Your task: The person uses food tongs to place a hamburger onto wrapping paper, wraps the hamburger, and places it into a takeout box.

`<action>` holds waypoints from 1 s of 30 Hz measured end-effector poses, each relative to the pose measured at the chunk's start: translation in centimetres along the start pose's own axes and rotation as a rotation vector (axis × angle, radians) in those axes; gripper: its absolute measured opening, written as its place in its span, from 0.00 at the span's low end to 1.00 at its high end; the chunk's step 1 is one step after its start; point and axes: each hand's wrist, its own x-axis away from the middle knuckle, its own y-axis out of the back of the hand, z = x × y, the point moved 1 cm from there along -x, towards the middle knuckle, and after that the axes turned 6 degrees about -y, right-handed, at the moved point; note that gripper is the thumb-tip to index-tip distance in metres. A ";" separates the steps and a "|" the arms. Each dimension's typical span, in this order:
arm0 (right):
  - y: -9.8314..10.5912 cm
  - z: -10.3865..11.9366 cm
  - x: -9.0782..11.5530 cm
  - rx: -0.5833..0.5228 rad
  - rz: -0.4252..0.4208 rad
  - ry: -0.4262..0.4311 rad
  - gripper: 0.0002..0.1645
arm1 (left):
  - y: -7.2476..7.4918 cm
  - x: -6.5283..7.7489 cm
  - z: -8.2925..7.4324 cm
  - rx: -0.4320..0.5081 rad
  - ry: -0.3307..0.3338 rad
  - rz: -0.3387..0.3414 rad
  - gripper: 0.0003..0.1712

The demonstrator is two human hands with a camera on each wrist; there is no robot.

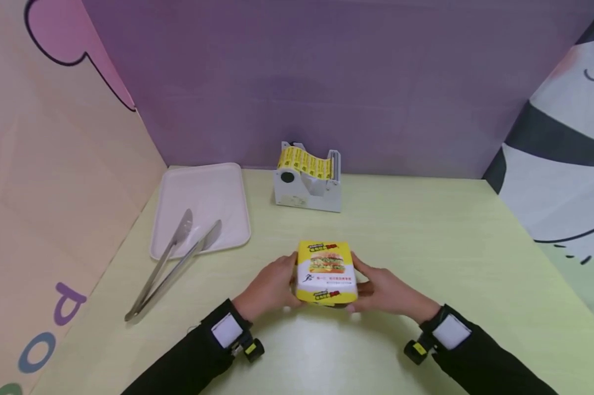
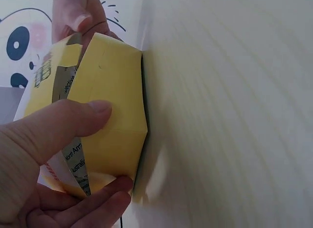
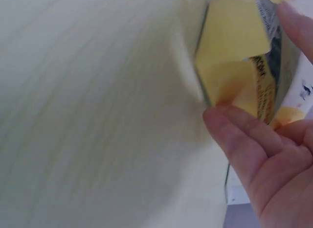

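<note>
A yellow and white burger box (image 1: 326,281) with a burger picture on its lid stands between the two hands, low over the table. My left hand (image 1: 271,284) grips its left side; in the left wrist view the thumb lies across the yellow front wall and the other fingers curl beneath. From the right, my right hand (image 1: 388,292) holds the opposite side, fingers at the lower edge in the right wrist view. Between lid and body a gap shows printed paper (image 2: 78,165) inside. The rest of the contents is hidden.
Metal tongs (image 1: 164,270) lie partly over a white tray (image 1: 205,184) at the left. A grey tape dispenser (image 1: 306,192) with a roll of yellow printed labels stands at the back, near the purple wall (image 1: 297,82). The pale tabletop (image 1: 425,230) extends to the right.
</note>
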 end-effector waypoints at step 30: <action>-0.7 -1.3 -0.4 0.172 -0.098 0.044 0.63 | -0.2 0.2 -0.8 0.016 -0.028 0.078 0.66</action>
